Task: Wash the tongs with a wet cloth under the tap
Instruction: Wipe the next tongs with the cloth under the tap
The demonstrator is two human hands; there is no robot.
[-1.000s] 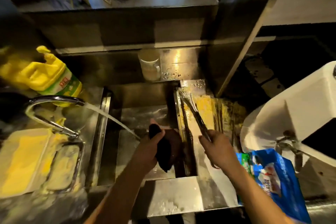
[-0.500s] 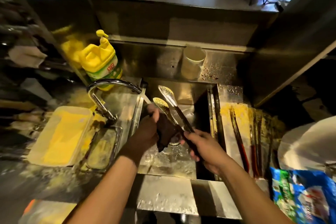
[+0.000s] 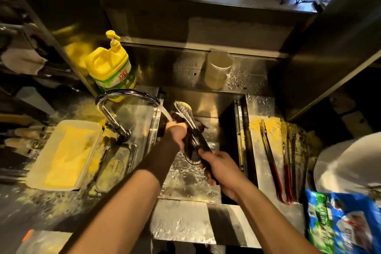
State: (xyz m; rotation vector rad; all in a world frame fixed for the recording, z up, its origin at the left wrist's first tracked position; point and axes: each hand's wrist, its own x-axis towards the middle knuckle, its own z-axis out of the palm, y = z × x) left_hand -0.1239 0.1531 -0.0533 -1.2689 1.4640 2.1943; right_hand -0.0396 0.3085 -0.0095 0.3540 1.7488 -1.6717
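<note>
Gripping tongs [image 3: 186, 115] w/ right hand [image 3: 221, 168], left hand [image 3: 176, 132] clutching cloth [image 3: 190, 140], over wet sink [image 3: 226, 105].

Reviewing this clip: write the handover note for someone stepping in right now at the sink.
Left hand: holds the dark cloth against the tongs, under the water from the tap.
Right hand: grips the tongs by the handle end, heads pointing up and away over the sink.
Done: water is running, cloth is on the tongs.
Left: yellow residue shows on a head; wipe and rinse it.
</note>
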